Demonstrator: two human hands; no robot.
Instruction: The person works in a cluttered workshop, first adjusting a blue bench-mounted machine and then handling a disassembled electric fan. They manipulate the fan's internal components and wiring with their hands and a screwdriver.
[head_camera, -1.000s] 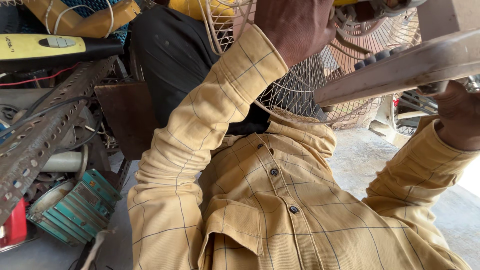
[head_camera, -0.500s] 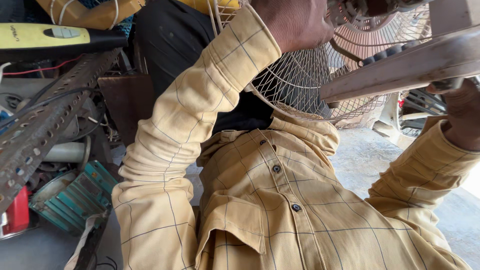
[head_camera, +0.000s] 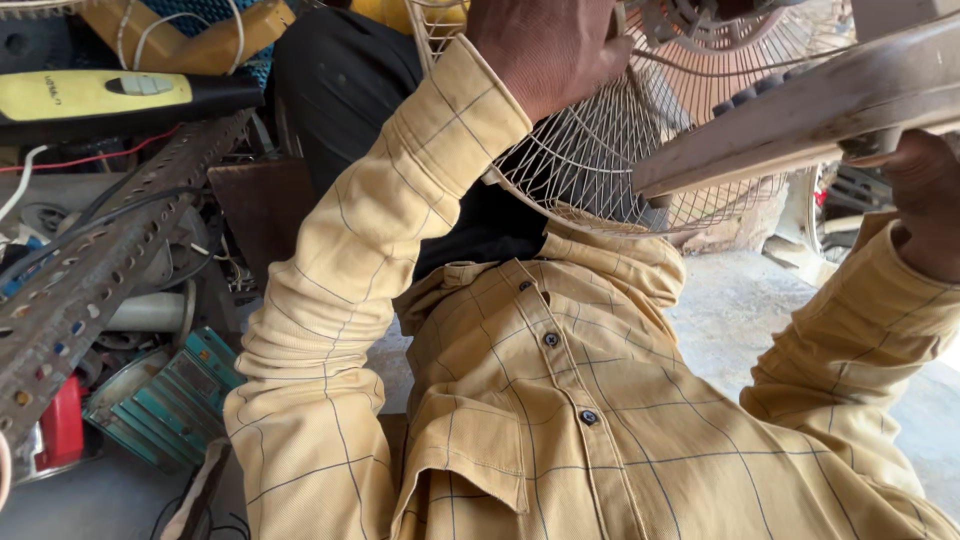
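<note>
A cream wire fan guard (head_camera: 610, 150) fills the top middle, with the fan's hub (head_camera: 720, 20) behind it. My left hand (head_camera: 545, 50) is closed over the guard's upper rim. A grey-brown fan body bar (head_camera: 800, 115) with a row of dark buttons crosses the top right. My right hand (head_camera: 925, 200) grips this bar from below at the right edge. Both arms wear yellow checked shirt sleeves, and the shirt front (head_camera: 560, 400) takes up the lower frame.
A perforated metal angle bar (head_camera: 90, 290) slants across the left. Above it lies a yellow and black tool (head_camera: 100, 95). A teal finned part (head_camera: 170, 400), a red object (head_camera: 60, 430) and loose cables crowd the lower left. Concrete floor (head_camera: 740, 300) shows at the right.
The fan guard and bar have risen slightly in view. My left hand stays on the guard's rim and my right hand stays under the bar.
</note>
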